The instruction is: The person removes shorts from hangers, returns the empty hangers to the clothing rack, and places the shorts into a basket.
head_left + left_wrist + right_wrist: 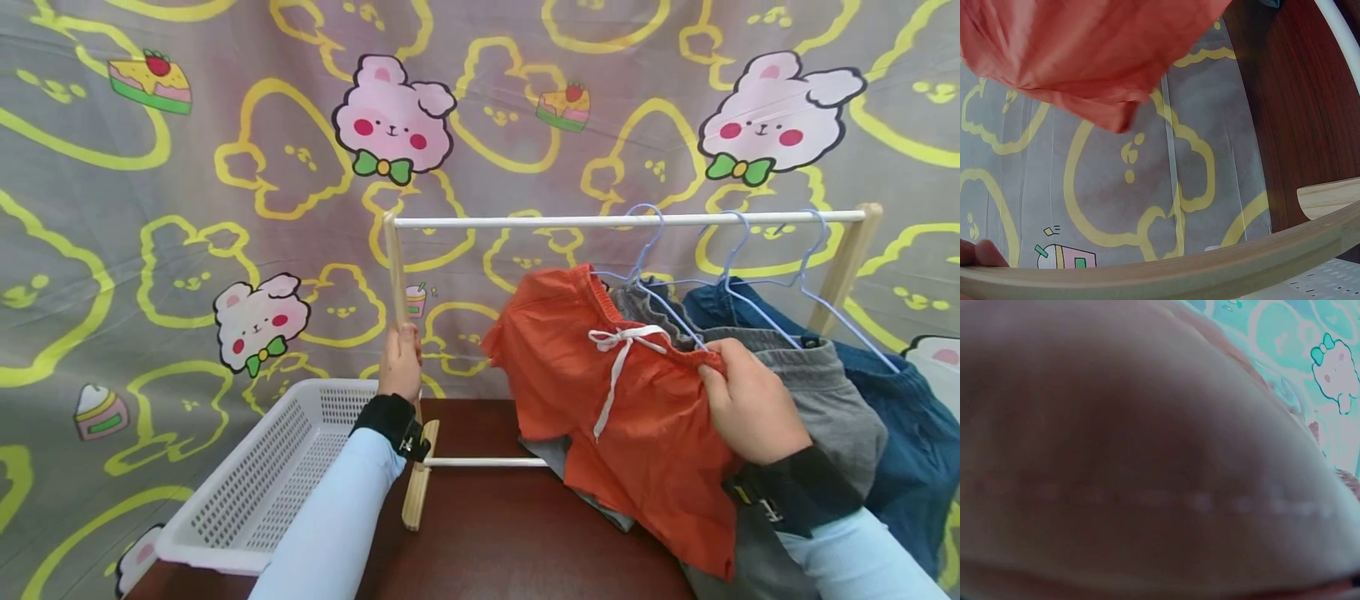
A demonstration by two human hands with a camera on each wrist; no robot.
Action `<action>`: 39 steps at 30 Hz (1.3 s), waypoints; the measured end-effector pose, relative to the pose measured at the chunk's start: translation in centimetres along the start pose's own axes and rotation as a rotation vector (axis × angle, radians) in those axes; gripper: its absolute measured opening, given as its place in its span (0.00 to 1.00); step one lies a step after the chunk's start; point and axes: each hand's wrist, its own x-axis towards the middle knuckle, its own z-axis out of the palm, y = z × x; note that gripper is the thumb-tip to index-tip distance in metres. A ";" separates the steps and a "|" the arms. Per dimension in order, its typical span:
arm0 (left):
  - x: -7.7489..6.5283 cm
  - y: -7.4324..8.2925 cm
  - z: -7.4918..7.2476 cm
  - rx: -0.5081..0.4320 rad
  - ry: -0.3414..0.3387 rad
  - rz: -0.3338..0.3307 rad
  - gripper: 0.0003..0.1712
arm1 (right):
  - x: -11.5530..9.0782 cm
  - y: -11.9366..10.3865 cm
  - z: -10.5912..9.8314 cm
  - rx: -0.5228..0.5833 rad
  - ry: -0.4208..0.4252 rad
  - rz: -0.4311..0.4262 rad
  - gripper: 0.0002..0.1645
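Observation:
At the left side of a small clothes rack, my left hand [401,364] grips the upright wooden post [394,267]. The post [1147,279] crosses the bottom of the left wrist view, with fingertips [988,254] at its left end. My right hand [753,408] pinches the waistband of orange shorts [555,358] at its right end. These shorts have a white drawstring and hang from a lavender hanger [647,250] hooked on the white top rail [517,222]. A blurred close surface fills most of the right wrist view.
Grey shorts [832,392] and dark blue shorts [918,417] hang on hangers behind the orange pair. A white perforated basket [202,554] stands left of the rack on the dark red-brown table [517,533]. Behind everything hangs a cartoon-print curtain [187,292].

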 end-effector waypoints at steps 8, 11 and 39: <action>0.2 -0.4 0.0 0.027 0.018 0.027 0.25 | 0.3 -0.2 -1.2 0.008 0.085 -0.003 0.15; 0.1 -0.5 0.0 0.030 0.013 0.026 0.25 | 0.0 0.0 -1.2 0.018 0.094 -0.030 0.15; 0.0 -0.4 -0.5 0.057 -0.026 0.008 0.28 | -3.2 1.0 1.5 0.125 -0.030 -0.380 0.24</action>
